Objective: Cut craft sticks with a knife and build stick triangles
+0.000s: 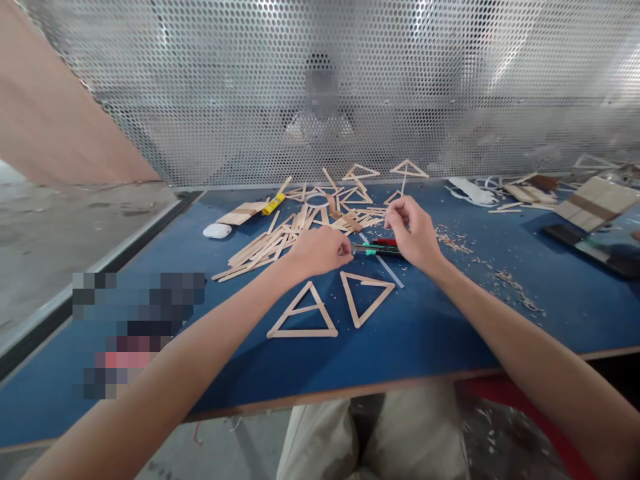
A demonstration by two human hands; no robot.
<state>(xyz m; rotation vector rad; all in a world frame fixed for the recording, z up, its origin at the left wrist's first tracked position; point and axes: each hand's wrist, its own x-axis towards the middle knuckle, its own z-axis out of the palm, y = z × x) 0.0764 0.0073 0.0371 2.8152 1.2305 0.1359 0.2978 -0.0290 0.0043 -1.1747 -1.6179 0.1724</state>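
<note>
My left hand (320,251) rests on the blue table (440,327), fingers curled next to the handle end of a green-and-black cutter (376,249). Whether it grips anything is hidden. My right hand (413,233) hovers above the cutter and a red tool (384,242), pinching the lower end of a thin popsicle stick (403,187) between fingertips. Two stick triangles lie in front of my hands: one with a crossbar (303,313) and a plain one (366,296). A clear plastic strip (389,270) lies beside them.
A pile of loose popsicle sticks (270,243) and more triangles (409,168) lie toward the perforated metal screen (320,87). A white case (217,231), a yellow glue tube (273,204), wood shavings (510,283), stick panels (595,200) and a dark tray (590,247) sit around. A person sits behind the screen.
</note>
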